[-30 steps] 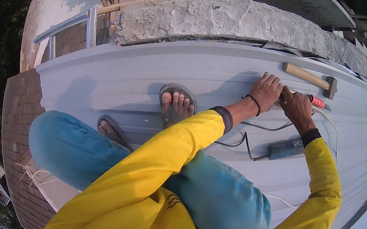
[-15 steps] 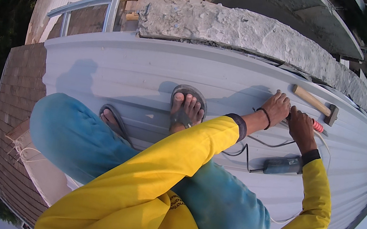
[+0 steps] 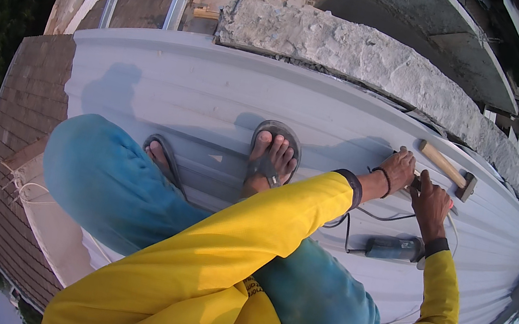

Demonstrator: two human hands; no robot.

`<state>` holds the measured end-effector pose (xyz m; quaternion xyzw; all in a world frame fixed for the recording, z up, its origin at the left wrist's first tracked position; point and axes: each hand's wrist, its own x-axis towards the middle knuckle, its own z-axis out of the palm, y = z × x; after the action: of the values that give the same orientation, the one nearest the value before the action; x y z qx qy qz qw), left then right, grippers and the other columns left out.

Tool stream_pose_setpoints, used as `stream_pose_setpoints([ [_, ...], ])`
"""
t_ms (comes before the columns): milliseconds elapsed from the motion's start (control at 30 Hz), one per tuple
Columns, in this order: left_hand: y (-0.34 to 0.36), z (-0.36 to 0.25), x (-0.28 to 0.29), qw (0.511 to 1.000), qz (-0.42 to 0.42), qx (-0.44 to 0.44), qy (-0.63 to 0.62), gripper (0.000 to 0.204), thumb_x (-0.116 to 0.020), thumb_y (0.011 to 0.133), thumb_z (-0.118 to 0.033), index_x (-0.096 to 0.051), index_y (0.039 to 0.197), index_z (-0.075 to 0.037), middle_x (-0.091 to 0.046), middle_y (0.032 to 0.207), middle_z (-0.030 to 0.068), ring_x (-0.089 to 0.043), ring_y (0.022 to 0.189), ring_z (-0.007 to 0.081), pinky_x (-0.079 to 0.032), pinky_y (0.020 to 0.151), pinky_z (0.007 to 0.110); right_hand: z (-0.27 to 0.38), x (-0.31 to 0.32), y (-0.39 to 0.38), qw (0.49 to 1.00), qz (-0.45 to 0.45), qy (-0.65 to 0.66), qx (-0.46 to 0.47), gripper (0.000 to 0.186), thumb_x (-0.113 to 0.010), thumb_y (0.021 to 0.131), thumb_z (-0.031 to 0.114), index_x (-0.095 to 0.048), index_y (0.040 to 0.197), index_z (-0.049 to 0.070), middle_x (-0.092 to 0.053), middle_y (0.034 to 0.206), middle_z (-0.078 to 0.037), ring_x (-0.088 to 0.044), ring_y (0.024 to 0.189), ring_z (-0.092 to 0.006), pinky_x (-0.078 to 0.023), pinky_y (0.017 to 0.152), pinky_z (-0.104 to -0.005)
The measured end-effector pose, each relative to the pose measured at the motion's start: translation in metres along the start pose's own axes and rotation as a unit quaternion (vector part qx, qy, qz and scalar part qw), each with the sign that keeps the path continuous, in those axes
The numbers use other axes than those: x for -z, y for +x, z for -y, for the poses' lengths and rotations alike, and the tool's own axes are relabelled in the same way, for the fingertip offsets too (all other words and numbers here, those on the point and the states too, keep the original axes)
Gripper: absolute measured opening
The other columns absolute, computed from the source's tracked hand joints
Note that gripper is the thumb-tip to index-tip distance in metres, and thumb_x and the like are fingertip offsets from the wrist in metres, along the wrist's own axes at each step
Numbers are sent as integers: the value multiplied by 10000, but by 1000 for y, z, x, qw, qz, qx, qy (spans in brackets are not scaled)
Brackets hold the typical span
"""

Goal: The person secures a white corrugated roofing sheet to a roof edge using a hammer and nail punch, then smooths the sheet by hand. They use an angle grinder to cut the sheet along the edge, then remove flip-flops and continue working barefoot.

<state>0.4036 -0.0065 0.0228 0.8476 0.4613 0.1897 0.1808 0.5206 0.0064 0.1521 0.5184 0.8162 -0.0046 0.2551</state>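
My left hand [image 3: 397, 170] is closed, fingers curled, just above the grey corrugated metal sheet [image 3: 169, 84]. What it grips is hidden. Close beside it, my right hand [image 3: 431, 205] is wrapped round a tool whose red handle [image 3: 452, 205] barely shows past the fingers. A dark part of something shows between the two hands; its kind cannot be made out. Just beyond them lies a hammer [image 3: 443, 164] with a wooden handle and a dark metal head. Nearer to me, beside my right wrist, an angle grinder [image 3: 391, 248] rests on the sheet.
A dark cord [image 3: 348, 230] and a pale cable run across the sheet near the grinder. A rough concrete beam [image 3: 349, 46] borders the far side. My sandalled foot [image 3: 273, 157] stands on the sheet. Tiled roofing [image 3: 27, 121] drops away at left; the sheet's edge lies at right.
The view has shifted slightly. My hands remain close together, and the right hand has turned so that it covers more of the red handle. The hammer and grinder stay on the sheet.
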Motion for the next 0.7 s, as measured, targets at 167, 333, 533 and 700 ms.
stream_pose_setpoints([
  [167, -27, 20, 20, 991, 4, 15, -133, 674, -777, 839, -263, -522, 1390, 29, -587, 1293, 170, -510, 1288, 336, -315, 1194, 498, -14, 21, -7, 991, 8, 104, -80, 377, -840, 800, 323, -580, 930, 83, -733, 779, -115, -721, 735, -351, -529, 639, -476],
  [333, -73, 47, 29, 969, -88, 38, -226, 772, -830, 802, -248, -467, 1427, 22, -492, 1400, 186, -462, 1317, 364, -308, 1204, 512, -10, 17, -9, 987, -42, 143, -60, 241, -785, 877, 218, -676, 950, 15, -689, 952, -141, -667, 921, -333, -515, 812, -432],
  [533, -101, 60, 45, 967, -94, 100, -214, 678, -808, 821, -248, -512, 1366, 25, -509, 1361, 201, -473, 1291, 364, -342, 1165, 488, 76, 46, 69, 944, -201, 257, 41, 204, -757, 864, 122, -662, 1026, 43, -641, 960, -130, -640, 942, -321, -520, 819, -433],
  [700, -109, 52, 31, 967, -127, 94, -199, 607, -799, 822, -259, -547, 1292, 30, -546, 1263, 211, -499, 1248, 352, -366, 1128, 475, 180, 80, 140, 897, -268, 284, 208, 238, -712, 856, 59, -657, 1086, 87, -601, 939, -114, -622, 924, -312, -519, 814, -437],
])
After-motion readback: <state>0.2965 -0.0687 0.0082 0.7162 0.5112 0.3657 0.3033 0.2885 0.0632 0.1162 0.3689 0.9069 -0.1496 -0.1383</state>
